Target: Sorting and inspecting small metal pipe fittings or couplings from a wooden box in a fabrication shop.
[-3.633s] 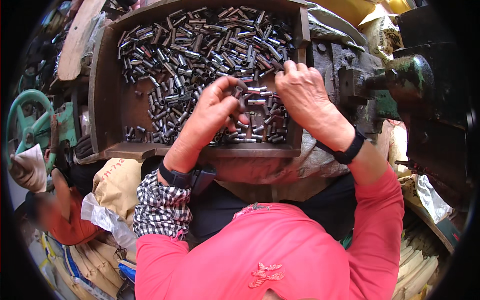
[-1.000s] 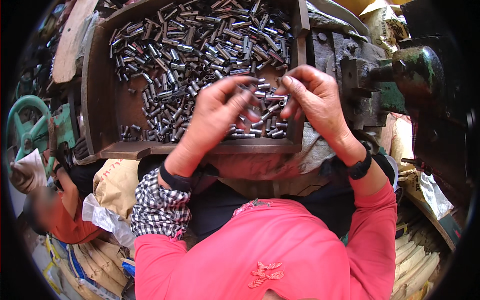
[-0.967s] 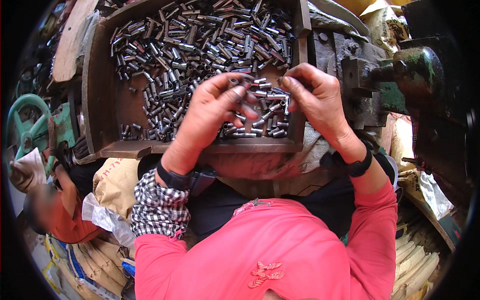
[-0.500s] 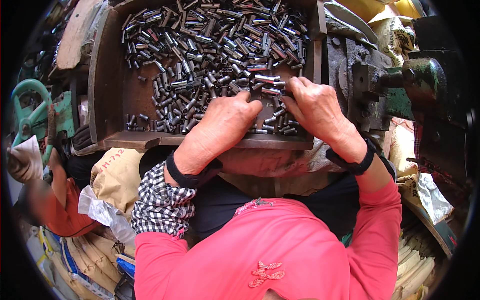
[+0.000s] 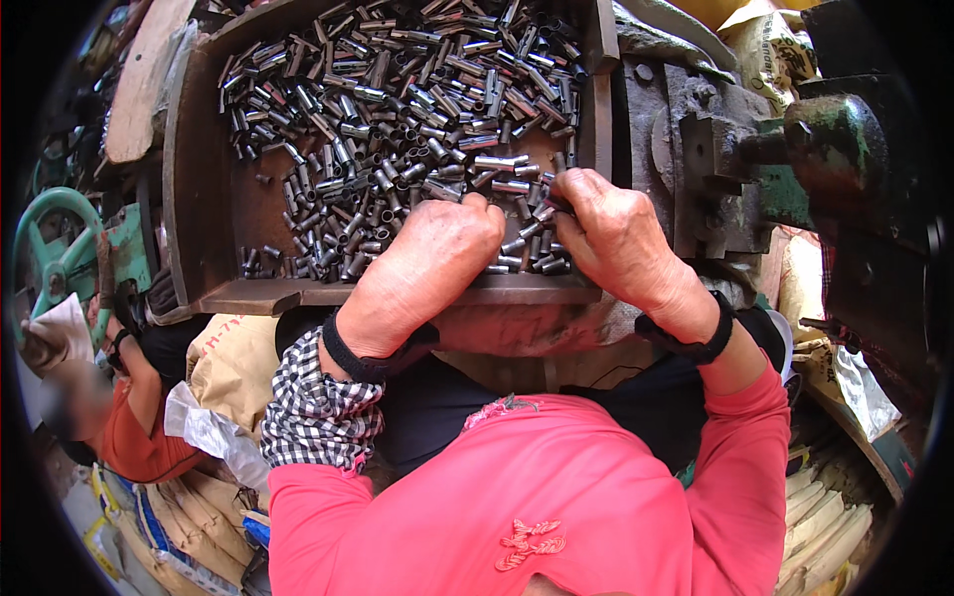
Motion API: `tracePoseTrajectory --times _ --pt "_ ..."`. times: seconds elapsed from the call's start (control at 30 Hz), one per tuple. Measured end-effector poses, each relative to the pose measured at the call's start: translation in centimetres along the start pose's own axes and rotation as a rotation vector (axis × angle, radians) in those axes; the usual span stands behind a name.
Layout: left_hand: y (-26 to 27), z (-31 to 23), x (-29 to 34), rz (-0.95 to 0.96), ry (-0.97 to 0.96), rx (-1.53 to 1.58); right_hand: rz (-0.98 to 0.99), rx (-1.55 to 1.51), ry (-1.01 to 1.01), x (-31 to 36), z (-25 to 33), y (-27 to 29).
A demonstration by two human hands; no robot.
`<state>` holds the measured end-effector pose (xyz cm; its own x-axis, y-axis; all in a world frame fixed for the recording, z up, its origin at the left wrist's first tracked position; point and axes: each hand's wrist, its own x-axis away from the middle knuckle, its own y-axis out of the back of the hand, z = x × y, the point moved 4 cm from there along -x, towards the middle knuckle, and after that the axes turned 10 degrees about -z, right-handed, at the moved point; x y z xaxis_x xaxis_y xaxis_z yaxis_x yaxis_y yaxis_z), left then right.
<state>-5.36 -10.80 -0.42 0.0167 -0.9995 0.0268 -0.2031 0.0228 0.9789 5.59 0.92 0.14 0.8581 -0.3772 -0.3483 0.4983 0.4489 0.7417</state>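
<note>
A shallow wooden tray (image 5: 209, 223) holds a great many short metal tubes (image 5: 373, 129), some shiny, some dark. My left hand (image 5: 442, 243) is closed over the near part of the pile, with its back up; its fingertips and anything in them are hidden. Beside it, my right hand (image 5: 621, 238) is closed, thumb and fingers pinched together near the tray's right wall. A small metal tube (image 5: 544, 211) shows at its fingertips. Several shorter tubes lie between the two hands, and a longer shiny one (image 5: 501, 163) lies just beyond them.
To the right stands a heavy dark machine (image 5: 835, 149) with worn green paint. A green handwheel (image 5: 60, 243) is at the left, near another person in an orange shirt (image 5: 149, 437). Brown paper sacks (image 5: 238, 363) lie beside and below the tray.
The view has shifted, so the tray appears further left. My right hand's fingers are drawn in closer together at the tubes. My left hand stays closed over the pile.
</note>
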Motion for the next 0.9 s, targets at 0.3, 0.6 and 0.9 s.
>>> tracePoseTrajectory --times 0.3,0.6,0.9 --pt "0.4 1.6 -0.6 -0.191 0.430 0.775 0.013 -0.358 -0.153 -0.4 -0.2 1.0" --pt "-1.1 2.3 -0.2 -0.230 0.770 1.785 0.164 -0.943 -0.788 0.0 -0.9 0.7" --pt "-1.1 1.6 -0.5 -0.238 0.805 1.880 0.154 -1.022 -0.810 0.6 -1.2 -0.3"
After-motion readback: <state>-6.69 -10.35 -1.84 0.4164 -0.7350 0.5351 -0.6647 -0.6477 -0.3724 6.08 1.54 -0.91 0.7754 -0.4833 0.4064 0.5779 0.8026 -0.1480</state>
